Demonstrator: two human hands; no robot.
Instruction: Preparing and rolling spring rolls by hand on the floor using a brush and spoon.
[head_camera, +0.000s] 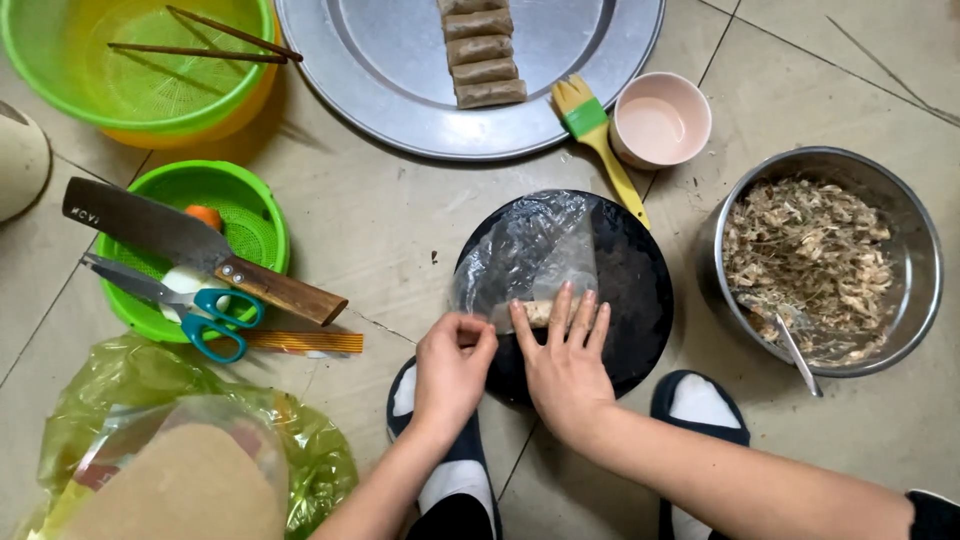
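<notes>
On black round board, centre of view: half-rolled wrapper with filling end showing. Your left hand pinches wrapper edge at board's 8 o'clock, fingers closed on it. Your right hand lies flat, fingers spread, pressing roll, clamping nothing. Risk, as judged: thin wrapper could tear or filling squeeze out if you press unevenly. Tiled floor as work surface; filling bowl at 3 o'clock, metal tray with finished rolls at 12.
</notes>
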